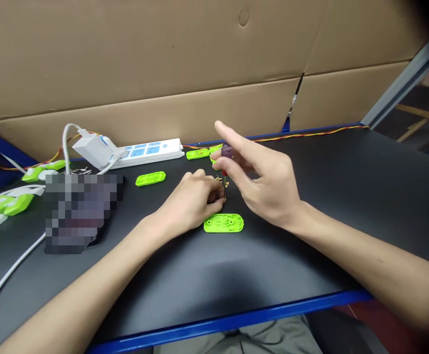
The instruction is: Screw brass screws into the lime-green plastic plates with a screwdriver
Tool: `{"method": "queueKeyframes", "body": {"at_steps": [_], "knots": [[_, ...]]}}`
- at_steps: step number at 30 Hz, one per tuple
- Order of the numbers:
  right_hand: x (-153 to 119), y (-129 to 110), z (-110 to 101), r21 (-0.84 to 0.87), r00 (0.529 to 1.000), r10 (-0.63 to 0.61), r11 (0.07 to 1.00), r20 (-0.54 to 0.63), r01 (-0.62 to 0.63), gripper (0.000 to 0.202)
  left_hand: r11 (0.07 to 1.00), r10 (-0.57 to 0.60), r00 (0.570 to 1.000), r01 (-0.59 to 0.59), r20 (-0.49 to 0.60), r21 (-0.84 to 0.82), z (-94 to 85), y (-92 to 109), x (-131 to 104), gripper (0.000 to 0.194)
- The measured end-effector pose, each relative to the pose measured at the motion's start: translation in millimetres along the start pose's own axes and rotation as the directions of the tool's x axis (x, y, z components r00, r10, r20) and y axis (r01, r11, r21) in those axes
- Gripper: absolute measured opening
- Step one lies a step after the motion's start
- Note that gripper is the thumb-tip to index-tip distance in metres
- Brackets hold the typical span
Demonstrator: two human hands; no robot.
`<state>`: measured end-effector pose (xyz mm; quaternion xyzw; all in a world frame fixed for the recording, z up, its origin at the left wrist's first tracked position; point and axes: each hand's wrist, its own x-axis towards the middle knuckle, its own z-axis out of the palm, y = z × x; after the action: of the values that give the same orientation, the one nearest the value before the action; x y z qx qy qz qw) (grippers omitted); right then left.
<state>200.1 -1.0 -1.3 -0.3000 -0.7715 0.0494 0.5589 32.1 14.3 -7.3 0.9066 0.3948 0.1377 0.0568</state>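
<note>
My right hand (pixel 268 184) has its thumb and fingers around the dark handle of a screwdriver (pixel 227 151), with the index finger stretched out above it. The screwdriver's thin shaft points straight down, its tip beside the fingertips of my left hand (pixel 194 200). That hand rests on the table, closed in a pinch at a small brass-coloured piece (pixel 225 198), mostly hidden by the fingers. More tiny brass parts (pixel 227 185) lie just behind. Nearest to me is a bright green plastic shell half (pixel 224 223), its ribbed inside facing up.
Another green shell half (pixel 150 178) lies left, and more green pieces (pixel 198 154) sit behind my hands. A white power strip (pixel 151 153) with a plugged-in adapter (pixel 94 150) stands at the back. White-green plugs and cables (pixel 15 204) spread along the left, beside a pixelated dark object (pixel 81 216).
</note>
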Motion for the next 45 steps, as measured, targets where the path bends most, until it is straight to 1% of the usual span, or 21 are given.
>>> {"method": "queueKeyframes", "body": {"at_steps": [3,6,9,11,13,15,18,19,21,25,33,40,45], "knots": [[0,0,-2,-0.059,1.000,-0.006,0.998,-0.019,0.005,0.036,1.000,-0.009,1.000,0.009,-0.006,-0.026,0.7,0,0,0.012],[1,-2,-4,-0.132,0.999,-0.028,0.991,-0.047,0.021,0.030,1.000,0.005,1.000,-0.005,-0.012,-0.012,0.8,-1,-1,0.011],[0,-2,-2,-0.071,0.998,-0.052,0.996,-0.030,0.050,0.035,1.000,0.012,1.000,-0.012,-0.016,0.019,0.2,0,-1,0.011],[-1,-1,0,-0.020,0.999,-0.038,0.999,-0.016,0.038,0.040,0.999,0.007,1.000,-0.006,-0.016,0.031,0.2,0,0,0.012],[-1,1,1,-0.011,1.000,-0.005,1.000,-0.005,0.005,0.041,1.000,-0.001,1.000,0.001,-0.009,0.023,0.6,0,0,0.012],[-1,1,1,-0.020,1.000,0.021,1.000,-0.010,-0.021,0.037,1.000,-0.011,1.000,0.011,0.000,-0.001,1.2,0,-1,0.012],[0,0,-2,-0.054,0.999,0.018,0.998,-0.044,-0.020,0.024,1.000,-0.011,1.000,0.011,0.007,-0.025,1.5,-1,-1,0.010],[0,-1,-2,-0.062,0.999,0.015,0.998,-0.051,-0.018,0.022,1.000,-0.005,1.000,0.005,0.003,-0.023,1.3,-1,-1,0.010],[1,-1,-2,-0.053,0.999,0.013,0.999,-0.037,-0.015,0.027,1.000,0.007,1.000,-0.007,-0.007,-0.010,0.5,-1,-2,0.010],[-1,1,2,0.026,1.000,-0.013,1.000,0.005,0.013,0.040,1.000,0.002,1.000,-0.002,-0.007,0.025,-0.9,0,-1,0.013],[-2,1,1,0.059,0.998,0.039,0.997,0.052,-0.042,0.041,1.000,0.024,1.000,-0.024,-0.007,0.001,-1.3,2,-1,0.014],[0,3,-1,0.127,0.999,0.035,0.991,-0.008,-0.033,0.036,0.999,0.011,1.000,-0.013,0.027,0.041,-4.1,9,0,0.014],[0,0,-2,0.102,0.998,0.053,0.993,-0.023,-0.051,0.032,0.996,0.006,1.000,-0.008,0.021,0.090,-5.8,8,0,0.016]]}}
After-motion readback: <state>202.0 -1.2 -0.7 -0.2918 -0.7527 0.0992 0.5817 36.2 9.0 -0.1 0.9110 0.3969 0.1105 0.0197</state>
